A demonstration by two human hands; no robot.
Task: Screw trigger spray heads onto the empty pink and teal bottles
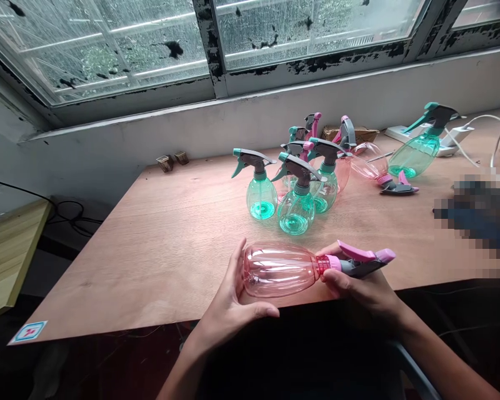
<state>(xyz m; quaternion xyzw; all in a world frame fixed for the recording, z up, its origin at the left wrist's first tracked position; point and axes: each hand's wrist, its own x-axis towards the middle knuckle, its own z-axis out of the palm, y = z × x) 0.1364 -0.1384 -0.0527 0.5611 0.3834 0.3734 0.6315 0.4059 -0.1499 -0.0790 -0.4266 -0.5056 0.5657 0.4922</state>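
A clear pink spray bottle [281, 269] with a pink and grey trigger head [364, 261] lies sideways in front of me, over the table's front edge. My right hand [364, 291] is closed round its neck, at the pink collar. Round the base of the bottle curls my left hand [229, 303], fingers behind it and thumb below on the near side. Beyond the hands stand green spray bottles, among them a front one [295, 214] and a left one [261, 194]. Some bottles behind them are partly hidden.
A pink spray bottle [369, 158] lies on its side at the right, beside a tilted green spray bottle [416, 153]. Behind them are a power strip [445, 141] and white cable. Two small brown boxes [165, 163] sit by the wall. A blurred dark patch covers the right.
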